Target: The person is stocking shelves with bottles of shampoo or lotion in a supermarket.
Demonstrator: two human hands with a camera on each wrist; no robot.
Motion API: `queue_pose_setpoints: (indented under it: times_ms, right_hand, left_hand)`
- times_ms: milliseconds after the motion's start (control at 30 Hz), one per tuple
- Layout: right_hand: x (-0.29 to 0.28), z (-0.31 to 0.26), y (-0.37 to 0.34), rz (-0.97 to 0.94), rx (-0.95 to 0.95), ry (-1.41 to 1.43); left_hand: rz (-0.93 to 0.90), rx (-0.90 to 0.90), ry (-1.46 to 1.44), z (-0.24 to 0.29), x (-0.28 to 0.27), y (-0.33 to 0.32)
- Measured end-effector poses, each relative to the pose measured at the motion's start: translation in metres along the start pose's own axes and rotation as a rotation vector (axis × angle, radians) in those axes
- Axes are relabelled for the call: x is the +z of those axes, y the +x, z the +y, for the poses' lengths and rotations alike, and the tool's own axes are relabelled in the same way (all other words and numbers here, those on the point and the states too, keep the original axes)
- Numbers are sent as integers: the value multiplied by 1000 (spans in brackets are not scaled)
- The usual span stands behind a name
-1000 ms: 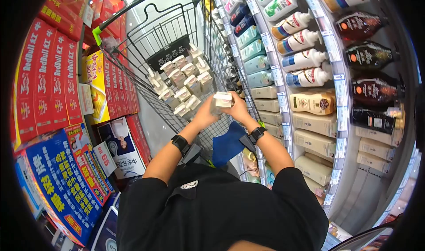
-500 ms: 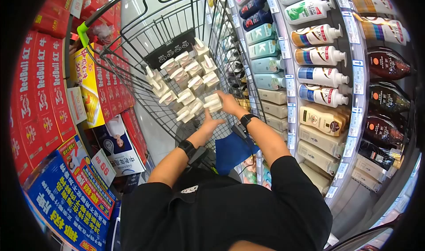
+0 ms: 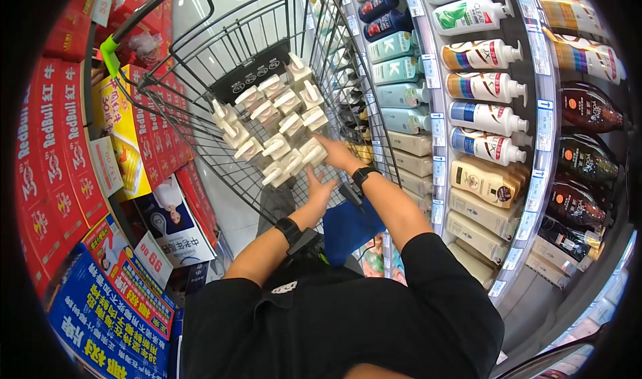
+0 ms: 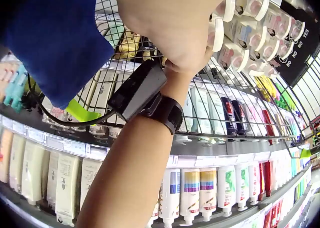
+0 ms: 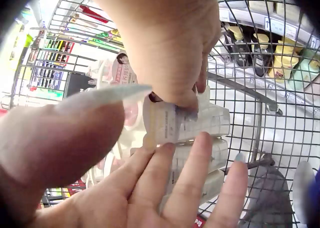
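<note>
White pump bottles (image 3: 271, 121) stand grouped in a wire shopping cart (image 3: 384, 157). The right hand (image 3: 339, 155) holds the bottle (image 3: 312, 153) at the group's near right edge; in the right wrist view its fingers bend down onto that bottle (image 5: 162, 120). The left hand (image 3: 321, 189) is just below, fingers spread; in the right wrist view this hand (image 5: 135, 188) has fingertips at the bottle's lower side, contact unclear. In the left wrist view the left hand (image 4: 165, 27) covers most of the right hand.
A blue cloth (image 3: 349, 230) hangs at the cart's near side. Shelves of pump bottles (image 3: 485, 84) and pale packs run along the right. Stacked red boxes (image 3: 57, 145), a blue carton (image 3: 110, 312) and price cards line the left. A dark sign (image 3: 251, 68) is inside the cart.
The right hand has brought a bottle left and down into the cart beside the others. The left hand has come off that bottle, its fingers now spread.
</note>
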State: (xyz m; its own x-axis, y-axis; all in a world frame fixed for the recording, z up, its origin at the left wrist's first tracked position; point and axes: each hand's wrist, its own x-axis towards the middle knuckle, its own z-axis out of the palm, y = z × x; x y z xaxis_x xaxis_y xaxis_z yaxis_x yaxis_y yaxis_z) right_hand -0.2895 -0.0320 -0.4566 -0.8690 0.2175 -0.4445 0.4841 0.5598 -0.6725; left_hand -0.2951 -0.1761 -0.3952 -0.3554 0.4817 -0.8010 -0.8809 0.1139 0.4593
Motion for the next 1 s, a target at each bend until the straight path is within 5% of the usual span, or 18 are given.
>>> queue_pose_setpoints:
  times_ms: [233, 400, 533, 600, 733, 833, 867, 1000]
  right_hand:
    - [-6, -9, -17, 52, 182, 32]
    - [-33, -1, -40, 29, 79, 35]
    - [-80, -18, -86, 320, 49, 111]
    - [-113, -36, -125, 303, 59, 114]
    - [-179, -90, -230, 398, 7, 64]
    - [-221, -146, -315, 456, -92, 332]
    - [-232, -156, -340, 531, -176, 421]
    - [-265, -164, -428, 827, -483, 725]
  left_hand:
    - [97, 14, 32, -2, 1, 4]
    - [170, -5, 217, -34, 10, 4]
    - [-33, -138, 220, -30, 32, -26]
    - [-72, -199, 196, -15, 51, -48]
    - [-267, -89, 246, 21, 106, -98]
    - [-514, 307, 537, 34, 149, -137]
    - [-690, 609, 576, 22, 156, -127]
    - [-1037, 1135, 934, 40, 214, -228]
